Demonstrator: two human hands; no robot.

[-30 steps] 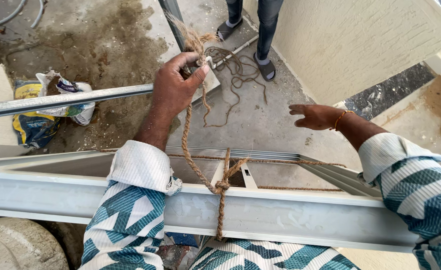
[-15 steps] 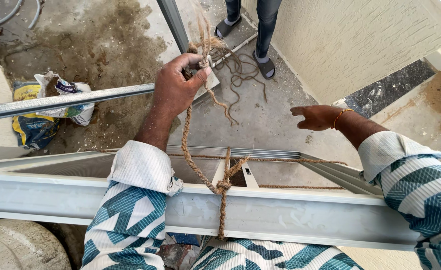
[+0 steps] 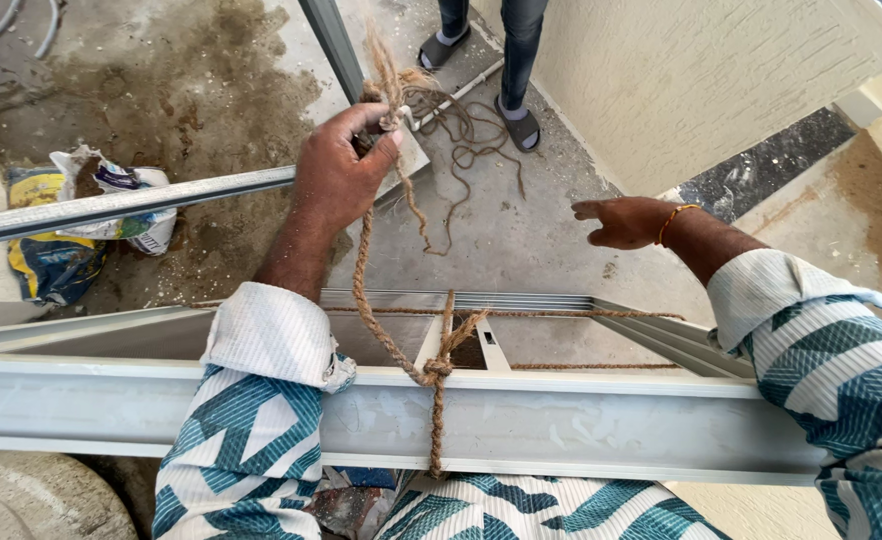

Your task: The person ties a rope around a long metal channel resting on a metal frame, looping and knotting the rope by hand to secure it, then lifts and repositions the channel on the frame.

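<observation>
My left hand (image 3: 339, 172) is closed around the rope (image 3: 381, 310), which runs down and toward me to its knot (image 3: 437, 370) on the grey beam (image 3: 581, 420), while my right hand (image 3: 626, 220) hovers empty, seemingly half-open, farther right of that knot.

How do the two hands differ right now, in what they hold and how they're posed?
The left hand is closed in a fist around the brown rope, while the right hand holds nothing, its fingers extended. The left hand is raised over the grey metal bar; the right hand hangs out to the side above the concrete floor. The right wrist wears an orange band; the left wrist shows none. Both arms wear teal-and-white patterned sleeves.
</observation>
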